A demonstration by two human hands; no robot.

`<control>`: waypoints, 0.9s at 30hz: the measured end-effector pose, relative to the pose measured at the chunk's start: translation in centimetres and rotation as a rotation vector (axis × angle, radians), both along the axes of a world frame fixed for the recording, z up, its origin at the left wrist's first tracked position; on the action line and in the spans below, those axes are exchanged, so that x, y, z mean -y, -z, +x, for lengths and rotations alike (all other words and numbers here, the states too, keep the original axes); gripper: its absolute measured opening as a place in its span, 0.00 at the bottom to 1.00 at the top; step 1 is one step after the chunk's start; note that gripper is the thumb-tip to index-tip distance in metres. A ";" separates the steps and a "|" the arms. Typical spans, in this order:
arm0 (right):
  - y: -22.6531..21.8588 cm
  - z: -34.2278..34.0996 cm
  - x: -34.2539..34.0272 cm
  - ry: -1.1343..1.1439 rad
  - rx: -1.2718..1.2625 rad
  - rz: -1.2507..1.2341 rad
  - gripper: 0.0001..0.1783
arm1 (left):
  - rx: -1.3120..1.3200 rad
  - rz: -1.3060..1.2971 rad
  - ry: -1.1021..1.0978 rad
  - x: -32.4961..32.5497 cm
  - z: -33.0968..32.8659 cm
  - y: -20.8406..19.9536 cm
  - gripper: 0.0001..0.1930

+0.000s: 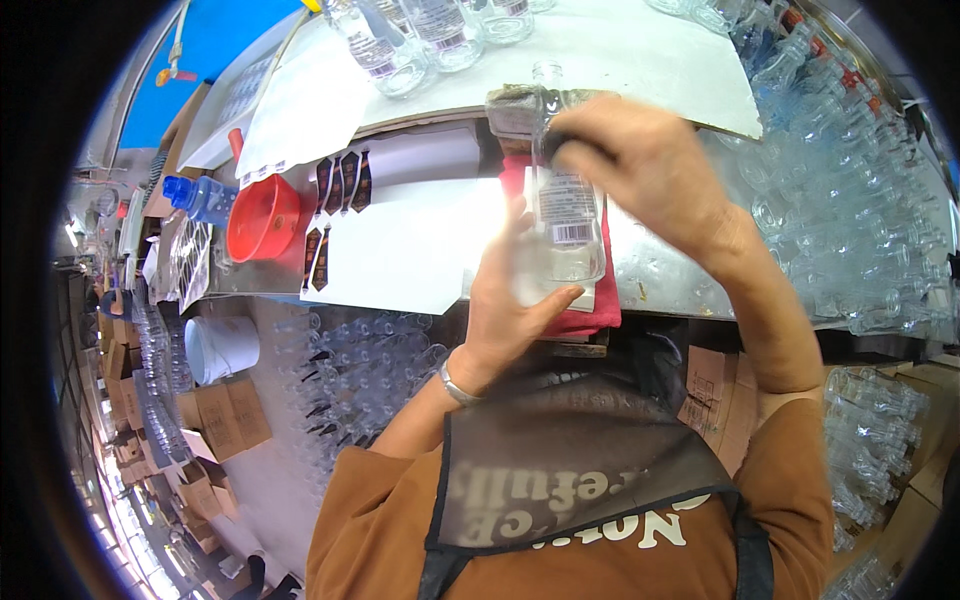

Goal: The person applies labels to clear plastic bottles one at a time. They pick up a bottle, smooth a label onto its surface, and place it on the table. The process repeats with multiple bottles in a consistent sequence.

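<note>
A clear glass bottle (570,255) with a printed back label lies on a red cloth (600,318), its neck pointing away from me. My left hand (505,290) grips the bottle's lower left side, with the thumb across by its base. Over the bottle's neck and shoulder is my right hand (640,165), blurred, its fingers curled together. A dark patch shows at those fingertips, too smeared to name. Beyond, the neck rests against a worn block (515,112). Dark tie-shaped labels (343,183), several of them, lie on a white sheet (400,245) to the left.
Labelled bottles (440,35) stand at the far side of the table. Many bare glass bottles (850,200) crowd the right. At left are a red bowl (268,220) and a blue-capped bottle (205,197). Below the table edge are a white bucket (222,348), cartons and more bottles (365,375).
</note>
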State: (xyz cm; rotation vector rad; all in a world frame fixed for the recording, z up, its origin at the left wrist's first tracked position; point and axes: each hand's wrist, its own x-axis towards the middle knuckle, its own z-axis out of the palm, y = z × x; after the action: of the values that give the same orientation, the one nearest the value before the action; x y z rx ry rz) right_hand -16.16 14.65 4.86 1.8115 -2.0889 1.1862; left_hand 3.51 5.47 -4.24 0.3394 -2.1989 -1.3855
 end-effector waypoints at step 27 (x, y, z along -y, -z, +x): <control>2.6 -4.9 -1.6 0.044 1.079 -0.182 0.13 | 0.172 0.571 0.010 3.1 -7.4 -2.6 0.46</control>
State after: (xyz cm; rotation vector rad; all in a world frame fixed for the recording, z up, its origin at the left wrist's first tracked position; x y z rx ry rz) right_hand -21.02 16.24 2.23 1.0847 -2.2541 2.6208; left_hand -3.87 2.33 -1.66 0.6687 -1.8880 -2.0430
